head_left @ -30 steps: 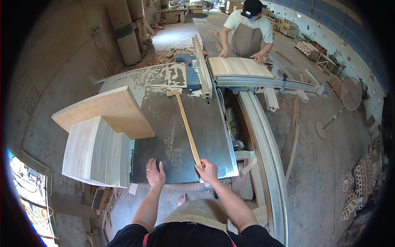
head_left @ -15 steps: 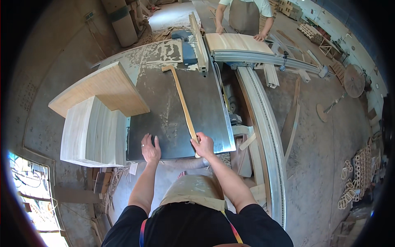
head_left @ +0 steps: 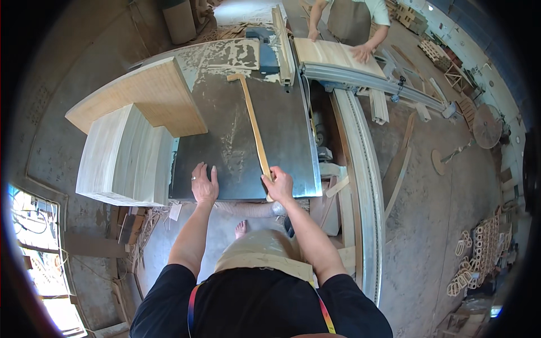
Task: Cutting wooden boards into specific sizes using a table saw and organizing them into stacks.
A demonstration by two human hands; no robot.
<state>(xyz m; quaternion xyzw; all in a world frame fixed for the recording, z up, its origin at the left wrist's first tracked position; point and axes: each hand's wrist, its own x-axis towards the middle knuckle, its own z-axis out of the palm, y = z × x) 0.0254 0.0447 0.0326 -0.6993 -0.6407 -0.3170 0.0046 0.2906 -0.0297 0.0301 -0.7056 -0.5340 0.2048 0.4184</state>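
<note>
My right hand (head_left: 278,185) is wrapped round the near end of a long, thin wooden stick (head_left: 253,117) with a short hooked head at its far end. The stick lies along the dark metal table of a saw (head_left: 225,141), pointing away from me. By the table's near edge, my left hand (head_left: 204,183) rests on the surface with its fingers stretched out, holding nothing. Left of it stands a stack of pale boards (head_left: 121,158), with a wide wooden board (head_left: 155,93) set just beyond, overlapping the stack.
Across the machine a co-worker (head_left: 348,22) has their hands at a pale panel (head_left: 335,56) behind a metal crossbar (head_left: 366,79). A fence (head_left: 283,50) stands at the table's far side. A long rail (head_left: 360,169) runs along the right. A ribbed hose (head_left: 248,210) hangs under the near edge.
My view has shifted, so the table sits higher in the picture. The co-worker's hand on the right has changed its pose over the panel. My own hands keep their places on stick and table.
</note>
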